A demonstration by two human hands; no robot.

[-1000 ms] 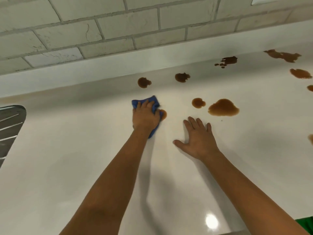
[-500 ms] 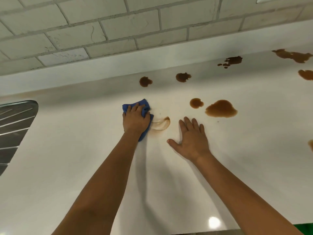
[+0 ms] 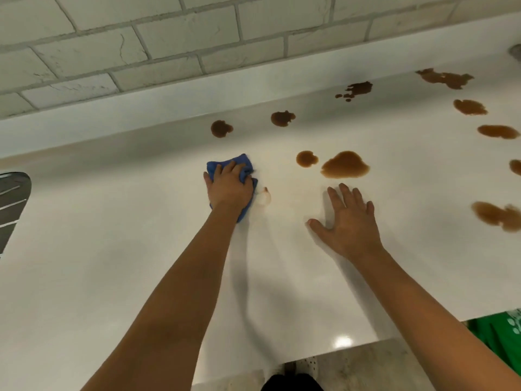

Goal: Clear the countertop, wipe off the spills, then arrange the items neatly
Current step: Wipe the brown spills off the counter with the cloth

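My left hand (image 3: 229, 189) grips a crumpled blue cloth (image 3: 242, 165) and presses it onto the white countertop (image 3: 112, 249). Just right of the cloth lies a faint, smeared remnant of a brown spill (image 3: 263, 196). My right hand (image 3: 348, 221) rests flat on the counter, fingers spread, holding nothing. Several brown puddles lie beyond and to the right: a large one (image 3: 345, 165), a small one (image 3: 306, 158), two near the back ledge (image 3: 221, 128) (image 3: 282, 118), and more at the right (image 3: 497, 215).
A grey brick-pattern wall (image 3: 169, 38) rises behind a white ledge (image 3: 141, 114). A metal sink drainer (image 3: 11, 204) shows at the left edge. The counter's front edge and floor (image 3: 366, 365) lie below, with green fabric (image 3: 504, 334) at the lower right.
My left hand moved the cloth back over the smeared spill, which has shrunk to a faint mark. The view shifted, so more spills show at the right. My right hand stays flat.
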